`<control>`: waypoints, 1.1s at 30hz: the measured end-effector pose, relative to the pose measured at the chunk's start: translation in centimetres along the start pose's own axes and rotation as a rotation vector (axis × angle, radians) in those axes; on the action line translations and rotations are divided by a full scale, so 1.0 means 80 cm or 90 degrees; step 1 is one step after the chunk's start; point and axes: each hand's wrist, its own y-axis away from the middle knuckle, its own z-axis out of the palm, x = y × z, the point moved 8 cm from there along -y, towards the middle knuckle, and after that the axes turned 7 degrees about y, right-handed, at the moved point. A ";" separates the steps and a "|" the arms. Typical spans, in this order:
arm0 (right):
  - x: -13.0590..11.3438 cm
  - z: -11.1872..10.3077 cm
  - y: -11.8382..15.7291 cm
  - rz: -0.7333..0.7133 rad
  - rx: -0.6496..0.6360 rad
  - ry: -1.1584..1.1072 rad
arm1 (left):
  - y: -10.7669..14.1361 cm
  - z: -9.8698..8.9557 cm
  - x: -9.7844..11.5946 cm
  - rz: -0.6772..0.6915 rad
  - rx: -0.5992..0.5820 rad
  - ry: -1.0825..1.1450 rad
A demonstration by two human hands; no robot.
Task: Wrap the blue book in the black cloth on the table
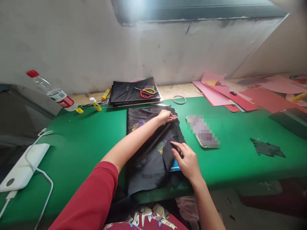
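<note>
Black cloth with small coloured floral patterns point(148, 172) lies over the front middle of the green table, its lower edge hanging near the table's front. My left hand point(167, 117) rests on the cloth's upper right part, fingers stretched toward its ragged right edge. At the right edge, lower down, my right hand point(187, 158) has its thumb and forefinger apart beside a fold of the cloth. A blue item point(175, 166) shows from under the cloth, next to my right hand; most of it is hidden.
Behind the cloth, red and yellow scissors point(145, 93) lie on a black stack point(122, 92). A phone point(203, 132) and black scrap point(267, 148) are right. Glue sticks point(96, 104), a bottle point(57, 95) and a white power bank point(24, 166) are left; pink paper point(213, 92) is back right.
</note>
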 end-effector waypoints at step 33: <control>0.004 0.022 -0.007 0.085 0.015 0.152 | 0.239 -0.233 -0.065 0.004 0.202 -0.165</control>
